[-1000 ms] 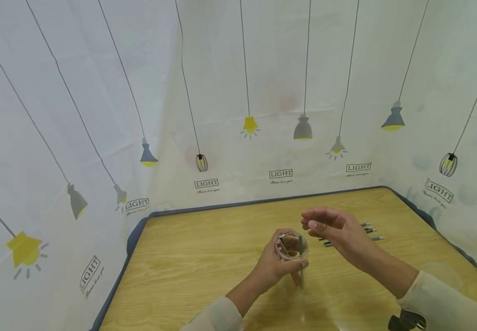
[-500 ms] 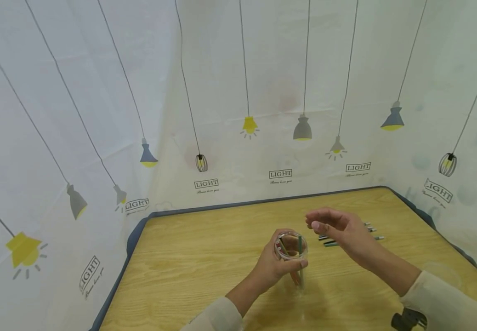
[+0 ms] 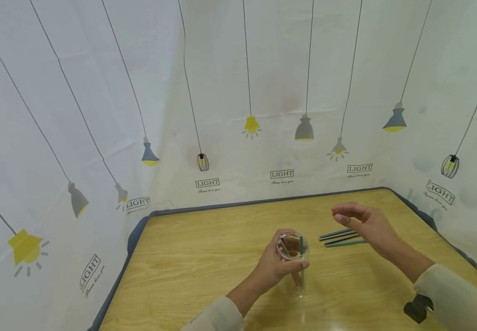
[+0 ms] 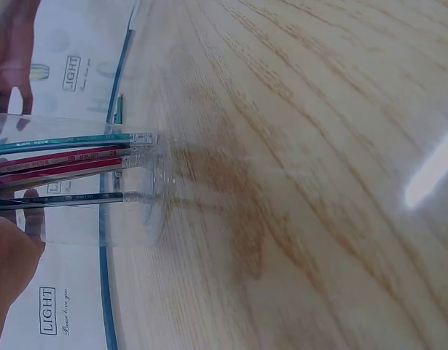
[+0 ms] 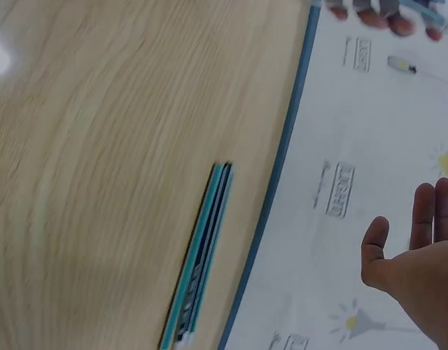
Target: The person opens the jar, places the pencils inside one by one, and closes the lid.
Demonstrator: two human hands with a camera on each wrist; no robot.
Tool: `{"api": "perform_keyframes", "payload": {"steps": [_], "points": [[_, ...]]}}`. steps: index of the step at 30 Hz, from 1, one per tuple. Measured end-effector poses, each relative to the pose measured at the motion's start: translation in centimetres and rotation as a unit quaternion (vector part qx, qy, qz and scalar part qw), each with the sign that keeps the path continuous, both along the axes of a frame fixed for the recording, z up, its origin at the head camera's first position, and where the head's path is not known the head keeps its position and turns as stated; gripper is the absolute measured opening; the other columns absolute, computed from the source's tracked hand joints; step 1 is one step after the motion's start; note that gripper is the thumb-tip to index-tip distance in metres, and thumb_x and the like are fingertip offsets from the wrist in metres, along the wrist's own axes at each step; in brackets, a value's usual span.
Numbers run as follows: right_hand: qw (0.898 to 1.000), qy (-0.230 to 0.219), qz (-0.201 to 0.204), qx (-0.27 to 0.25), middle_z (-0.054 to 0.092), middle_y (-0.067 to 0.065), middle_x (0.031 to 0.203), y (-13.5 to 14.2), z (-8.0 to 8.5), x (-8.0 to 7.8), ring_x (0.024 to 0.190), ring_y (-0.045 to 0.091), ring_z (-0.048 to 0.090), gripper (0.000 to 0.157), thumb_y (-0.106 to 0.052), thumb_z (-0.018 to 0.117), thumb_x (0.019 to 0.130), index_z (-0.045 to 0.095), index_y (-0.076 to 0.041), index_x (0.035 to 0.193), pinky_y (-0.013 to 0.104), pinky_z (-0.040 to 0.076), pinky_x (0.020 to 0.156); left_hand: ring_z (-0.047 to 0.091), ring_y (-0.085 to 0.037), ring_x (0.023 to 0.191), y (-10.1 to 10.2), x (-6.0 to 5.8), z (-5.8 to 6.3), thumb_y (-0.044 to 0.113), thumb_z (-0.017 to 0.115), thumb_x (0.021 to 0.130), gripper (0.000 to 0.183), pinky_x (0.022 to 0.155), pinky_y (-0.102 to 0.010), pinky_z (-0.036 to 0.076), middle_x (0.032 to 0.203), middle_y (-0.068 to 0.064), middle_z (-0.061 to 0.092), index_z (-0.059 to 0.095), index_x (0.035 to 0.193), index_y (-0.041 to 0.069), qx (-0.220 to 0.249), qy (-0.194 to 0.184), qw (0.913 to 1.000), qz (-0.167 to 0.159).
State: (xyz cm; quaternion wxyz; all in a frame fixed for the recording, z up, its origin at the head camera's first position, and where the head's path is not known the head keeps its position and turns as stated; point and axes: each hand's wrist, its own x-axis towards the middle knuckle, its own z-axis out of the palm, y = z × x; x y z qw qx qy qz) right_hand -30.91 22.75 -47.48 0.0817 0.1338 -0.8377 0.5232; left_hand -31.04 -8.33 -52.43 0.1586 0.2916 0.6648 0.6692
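My left hand point(image 3: 272, 264) grips a clear plastic cup point(image 4: 78, 230), its thumb across the near side and its fingers round the back. In the left wrist view a teal pencil point(image 4: 78, 141), a red pencil point(image 4: 63, 158) and a dark pencil point(image 4: 71, 198) lean inside it, ferrule ends down. The cup's base seems just above or on the table; I cannot tell which. My right hand point(image 3: 366, 225) hovers with nothing in it, fingers extended and thumb apart. Below it several green and dark pencils point(image 5: 198, 255) lie side by side on the table, partly covered by this hand in the head view.
The wood-grain table point(image 3: 189, 257) has a dark blue edge point(image 3: 238, 203). White sheets printed with lamps point(image 3: 222, 92) stand round its back and sides. A black device point(image 3: 418, 308) is strapped at the right sleeve.
My right hand has moved to the right, away from the cup, uncovering more of the pencils on the table. The left hand and cup have stayed nearly still.
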Motion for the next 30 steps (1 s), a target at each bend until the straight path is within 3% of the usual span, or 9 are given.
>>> {"api": "perform_keyframes", "payload": {"steps": [6, 7, 10, 13, 14, 16, 21, 26, 30], "points": [[0.997, 0.01, -0.042, 0.062, 0.074, -0.017, 0.131, 3.0, -1.9, -1.1, 0.115, -0.013, 0.063, 0.034, -0.033, 0.072, 0.109, 0.076, -0.015, 0.137, 0.013, 0.053, 0.093, 0.058, -0.013, 0.122, 0.0, 0.0, 0.1, 0.014, 0.084, 0.093, 0.07, 0.108, -0.027, 0.052, 0.136, 0.008, 0.062, 0.047, 0.152, 0.021, 0.001, -0.004, 1.0, 0.0], [0.996, 0.006, -0.046, 0.072, 0.075, -0.012, 0.135, 3.5, -2.2, -1.2, 0.123, -0.011, 0.062, 0.036, -0.034, 0.072, 0.109, 0.076, -0.014, 0.138, 0.019, 0.056, 0.097, 0.058, -0.013, 0.122, 0.0, 0.0, 0.1, 0.014, 0.084, 0.093, 0.07, 0.108, -0.027, 0.052, 0.135, 0.008, 0.062, 0.047, 0.152, 0.021, 0.001, -0.004, 1.0, 0.001], [0.993, 0.003, -0.059, 0.105, 0.074, 0.005, 0.142, 4.8, -3.0, -1.6, 0.124, -0.01, 0.06, 0.037, -0.035, 0.073, 0.109, 0.076, -0.014, 0.139, 0.023, 0.058, 0.097, 0.058, -0.013, 0.121, 0.0, 0.1, 0.1, 0.013, 0.084, 0.093, 0.07, 0.108, -0.027, 0.052, 0.135, 0.008, 0.062, 0.047, 0.152, 0.02, 0.0, -0.004, 1.0, 0.004], [0.99, 0.004, -0.061, 0.128, 0.07, 0.017, 0.147, 5.9, -3.8, -1.9, 0.124, -0.01, 0.057, 0.038, -0.034, 0.073, 0.108, 0.076, -0.011, 0.138, 0.022, 0.058, 0.096, 0.058, -0.012, 0.121, 0.0, 0.1, 0.1, 0.013, 0.084, 0.093, 0.069, 0.108, -0.027, 0.052, 0.135, 0.009, 0.062, 0.048, 0.151, 0.02, -0.002, -0.001, 1.0, 0.004], [0.989, 0.005, -0.064, 0.136, 0.07, 0.017, 0.146, 6.2, -4.0, -2.1, 0.118, -0.01, 0.058, 0.036, -0.034, 0.074, 0.108, 0.077, -0.012, 0.137, 0.019, 0.057, 0.092, 0.058, -0.012, 0.121, 0.0, 0.1, 0.1, 0.013, 0.084, 0.093, 0.069, 0.108, -0.027, 0.052, 0.135, 0.009, 0.062, 0.048, 0.151, 0.02, -0.002, 0.0, 1.0, 0.004], [0.987, 0.005, -0.062, 0.147, 0.07, 0.018, 0.144, 6.9, -4.6, -2.2, 0.122, 0.002, 0.063, 0.034, -0.032, 0.074, 0.108, 0.078, -0.011, 0.134, 0.028, 0.062, 0.093, 0.058, -0.012, 0.121, 0.0, 0.1, 0.1, 0.013, 0.084, 0.093, 0.069, 0.108, -0.027, 0.052, 0.135, 0.009, 0.062, 0.048, 0.151, 0.02, -0.001, 0.002, 1.0, 0.005], [0.984, -0.007, -0.059, 0.171, 0.073, 0.019, 0.134, 8.4, -6.1, -2.6, 0.123, 0.039, 0.068, 0.029, -0.029, 0.074, 0.108, 0.08, -0.01, 0.129, 0.065, 0.062, 0.096, 0.058, -0.012, 0.121, 0.0, 0.1, 0.1, 0.013, 0.085, 0.093, 0.069, 0.109, -0.027, 0.052, 0.134, 0.009, 0.062, 0.048, 0.151, 0.02, -0.001, -0.003, 1.0, 0.005], [0.976, -0.014, -0.061, 0.208, 0.075, 0.014, 0.125, 9.4, -7.2, -2.8, 0.116, 0.039, 0.071, 0.025, -0.027, 0.077, 0.106, 0.082, -0.012, 0.124, 0.075, 0.056, 0.097, 0.058, -0.012, 0.122, -0.1, 0.2, 0.1, 0.013, 0.085, 0.093, 0.069, 0.109, -0.028, 0.051, 0.135, 0.01, 0.062, 0.048, 0.152, 0.021, -0.003, -0.007, 1.0, 0.005], [0.967, 0.029, -0.057, 0.248, 0.077, 0.01, 0.113, 10.0, -8.1, -3.0, 0.106, 0.038, 0.074, 0.017, -0.017, 0.083, 0.1, 0.084, -0.01, 0.115, 0.069, 0.059, 0.092, 0.058, -0.013, 0.122, 0.0, 0.1, 0.0, 0.013, 0.085, 0.093, 0.069, 0.109, -0.028, 0.051, 0.135, 0.01, 0.063, 0.048, 0.151, 0.021, 0.0, -0.008, 0.9999, 0.006]]}}
